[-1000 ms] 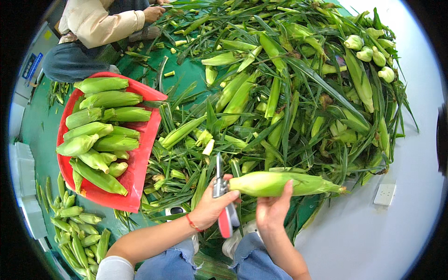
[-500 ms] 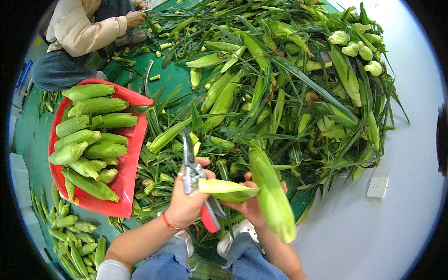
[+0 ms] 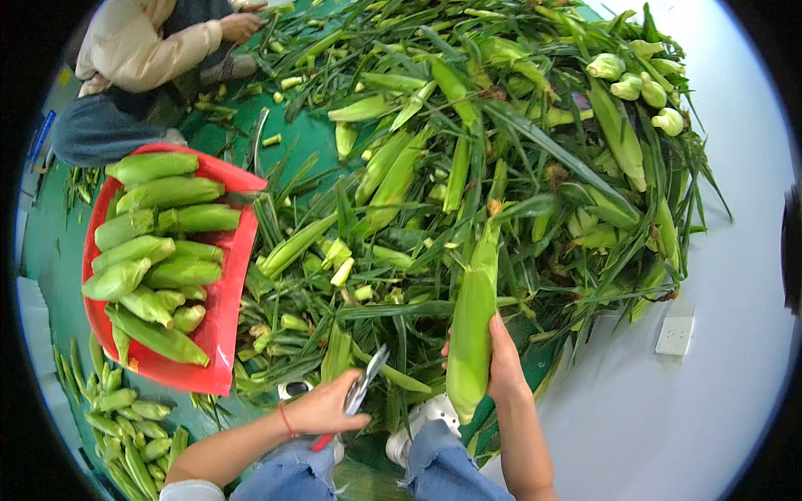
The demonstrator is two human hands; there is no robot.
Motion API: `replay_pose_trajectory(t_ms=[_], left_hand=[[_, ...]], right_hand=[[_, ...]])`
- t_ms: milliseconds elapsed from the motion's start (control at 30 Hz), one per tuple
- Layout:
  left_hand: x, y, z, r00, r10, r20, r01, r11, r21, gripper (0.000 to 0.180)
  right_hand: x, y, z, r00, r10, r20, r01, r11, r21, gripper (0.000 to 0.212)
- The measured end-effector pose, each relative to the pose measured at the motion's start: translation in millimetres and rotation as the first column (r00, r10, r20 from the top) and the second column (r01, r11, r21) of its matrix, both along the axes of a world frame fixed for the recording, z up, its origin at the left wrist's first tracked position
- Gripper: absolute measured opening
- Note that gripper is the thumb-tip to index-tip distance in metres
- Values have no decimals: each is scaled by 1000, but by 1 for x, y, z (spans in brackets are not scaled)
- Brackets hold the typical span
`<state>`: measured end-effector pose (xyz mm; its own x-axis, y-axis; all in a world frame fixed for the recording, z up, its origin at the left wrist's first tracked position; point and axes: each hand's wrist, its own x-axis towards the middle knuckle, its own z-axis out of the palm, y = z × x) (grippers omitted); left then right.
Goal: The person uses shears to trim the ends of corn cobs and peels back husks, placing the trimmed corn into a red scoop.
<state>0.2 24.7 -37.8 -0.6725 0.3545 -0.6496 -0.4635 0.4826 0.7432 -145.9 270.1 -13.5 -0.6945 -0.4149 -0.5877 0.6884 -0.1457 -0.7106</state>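
Observation:
In my left hand [image 3: 326, 406], closed round it low over my left knee, is a pair of pruning shears [image 3: 366, 382] with metal blades and a red handle. The blades point up and to the right, apart from the corn. My right hand [image 3: 505, 361] grips an ear of corn [image 3: 470, 338] in its pale green husk. The ear stands nearly upright in front of me, its stalk end away from me and its tip toward my knees. My right fingers are partly hidden behind the ear.
A heap of corn leaves and ears [image 3: 518, 167] covers the floor ahead. At left, a red scoop-shaped tray [image 3: 238, 288] holds several husked-over ears, with more ears [image 3: 125, 417] piled below it. Another person [image 3: 138, 50] sits at upper left. A white wall with a socket [image 3: 674, 336] is at right.
The loose husk leaf between my hands has come away from the ear. My left hand with the shears has moved down, and my right hand has turned the ear more upright.

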Motion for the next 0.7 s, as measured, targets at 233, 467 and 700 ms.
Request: replay_pose_trajectory(t_ms=[233,467,700], left_hand=[[-90,32,34,801,455,-388,-418,890,181,58],[-67,-11,12,885,221,-411,-220,974,50,72],[-63,-13,8,847,125,-516,-125,991,35,59]], right_hand=[[14,-34,12,881,342,-327,-214,905,369,43],[-1,-17,35,672,622,-401,-118,625,771,57],[17,-23,46,251,951,-180,16,182,983,61]])
